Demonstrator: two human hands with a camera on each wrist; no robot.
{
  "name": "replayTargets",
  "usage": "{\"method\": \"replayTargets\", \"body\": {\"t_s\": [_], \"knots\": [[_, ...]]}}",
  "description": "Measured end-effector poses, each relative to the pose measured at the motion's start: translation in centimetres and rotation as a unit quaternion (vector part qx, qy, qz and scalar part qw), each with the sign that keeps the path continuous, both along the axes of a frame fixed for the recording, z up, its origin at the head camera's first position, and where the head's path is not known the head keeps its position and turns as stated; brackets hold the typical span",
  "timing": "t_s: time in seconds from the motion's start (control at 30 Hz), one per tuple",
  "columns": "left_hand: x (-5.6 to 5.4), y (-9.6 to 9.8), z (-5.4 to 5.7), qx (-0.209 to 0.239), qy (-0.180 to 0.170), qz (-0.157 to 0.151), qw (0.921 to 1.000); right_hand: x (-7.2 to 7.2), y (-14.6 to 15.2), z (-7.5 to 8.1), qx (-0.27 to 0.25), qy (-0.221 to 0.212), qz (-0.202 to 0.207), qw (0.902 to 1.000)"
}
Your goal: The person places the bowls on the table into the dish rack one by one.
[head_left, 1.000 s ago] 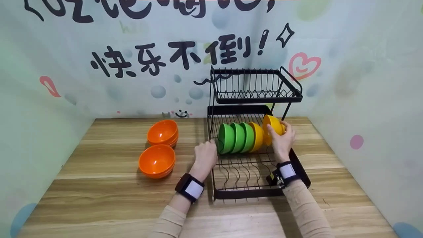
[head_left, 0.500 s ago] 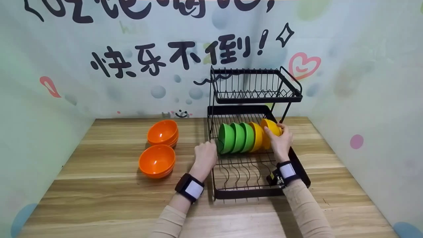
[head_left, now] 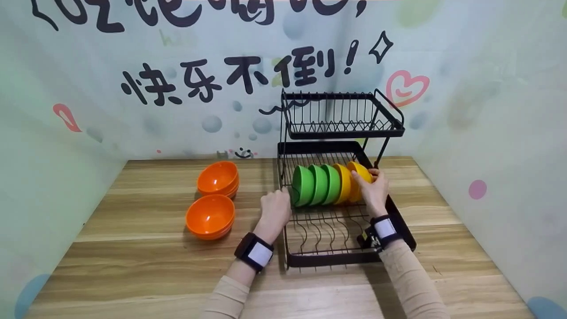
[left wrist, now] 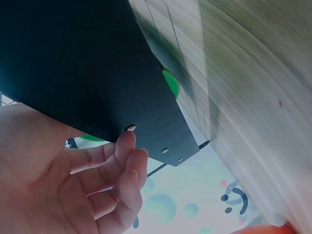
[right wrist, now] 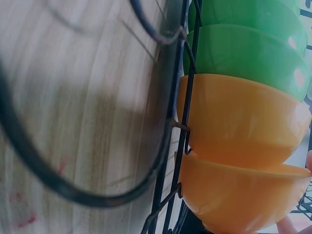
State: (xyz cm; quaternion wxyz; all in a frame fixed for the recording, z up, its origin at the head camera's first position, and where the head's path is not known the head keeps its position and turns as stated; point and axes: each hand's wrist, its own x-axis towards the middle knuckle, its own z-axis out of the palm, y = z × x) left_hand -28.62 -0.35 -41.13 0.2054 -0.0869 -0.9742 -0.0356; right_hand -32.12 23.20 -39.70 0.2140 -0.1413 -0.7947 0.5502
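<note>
My right hand pinches a yellow bowl at the right end of a row in the lower tier of a black wire dish rack. The bowl stands on its side, close against another yellow bowl. Farther left in the row are three green bowls, also on edge. In the right wrist view, the held bowl sits by the rack's wires, with fingertips just showing at its right. My left hand grips the rack's left side, fingers curled against the black side panel; its thumb is hidden.
Left of the rack, two small stacks of orange bowls stand on the wooden table: a front stack and a tilted back stack. The rack's upper tier overhangs the rear of the lower one. A printed backdrop rises behind.
The right hand has moved the yellow bowl left and slightly down, closing the gap to the neighbouring yellow bowl. The left hand has stayed at the rack's side.
</note>
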Motion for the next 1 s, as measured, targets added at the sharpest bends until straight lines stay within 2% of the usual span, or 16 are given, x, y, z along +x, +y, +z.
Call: {"method": "replayTargets", "body": {"t_s": [0.4,0.8,1.0], "knots": [[0.01,-0.03,-0.22,-0.006,0.008,0.002,0.9999,-0.16,0.07,-0.14,-0.015,-0.056,0.024,0.9980],[-0.06,0.01,-0.34,0.007,0.027,-0.003,0.9996,-0.23,0.08,-0.15,-0.005,-0.074,0.036,0.9966],[0.03,-0.05,-0.31,0.008,0.015,-0.002,0.9999,-0.25,0.00,-0.12,-0.004,-0.080,0.040,0.9960]]}}
